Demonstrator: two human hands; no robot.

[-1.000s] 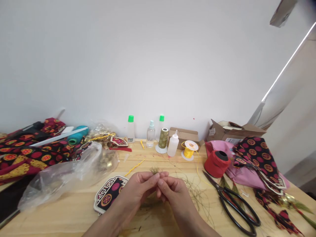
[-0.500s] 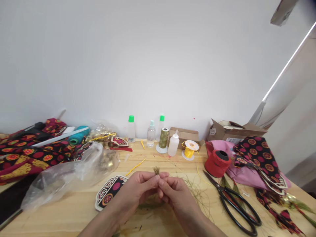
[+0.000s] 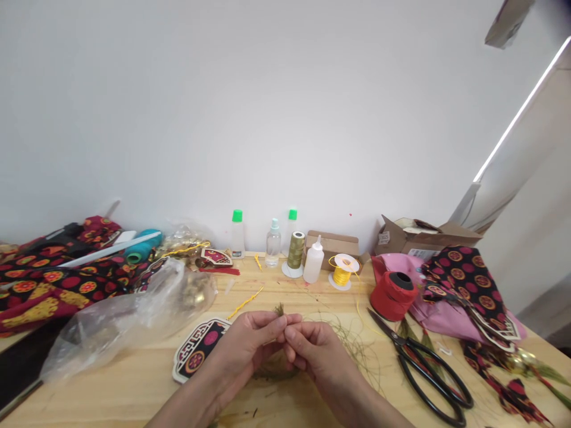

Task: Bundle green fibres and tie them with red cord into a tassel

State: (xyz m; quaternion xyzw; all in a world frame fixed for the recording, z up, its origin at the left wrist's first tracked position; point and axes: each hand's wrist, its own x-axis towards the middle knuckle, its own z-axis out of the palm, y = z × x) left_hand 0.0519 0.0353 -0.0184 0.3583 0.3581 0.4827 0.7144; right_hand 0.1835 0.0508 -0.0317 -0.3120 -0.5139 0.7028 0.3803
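Note:
Between the fingertips of my left hand (image 3: 252,342) is a bundle of olive-green threads (image 3: 279,310), its frayed cut end poking up. My right hand (image 3: 319,348) is closed in a pinch right against it, thumb and forefinger meeting the left fingertips. More of the green strands hang in a blurred loop below both hands. Loose green threads (image 3: 357,351) lie on the table just right of my right hand. Partly behind my left forearm is a dark patterned fabric panel (image 3: 209,343) with a pale cut-out border.
Black-handled scissors (image 3: 428,368) lie at right beside a red thread cone (image 3: 393,296). Along the wall stand a green thread spool (image 3: 295,249), a white squeeze bottle (image 3: 314,261) and a yellow cord spool (image 3: 342,273). A plastic bag (image 3: 120,321) and patterned cloth (image 3: 53,279) cover the left.
The frayed end of the bundle has sunk a little and leans slightly left. Both hands keep nearly the same place and pinch.

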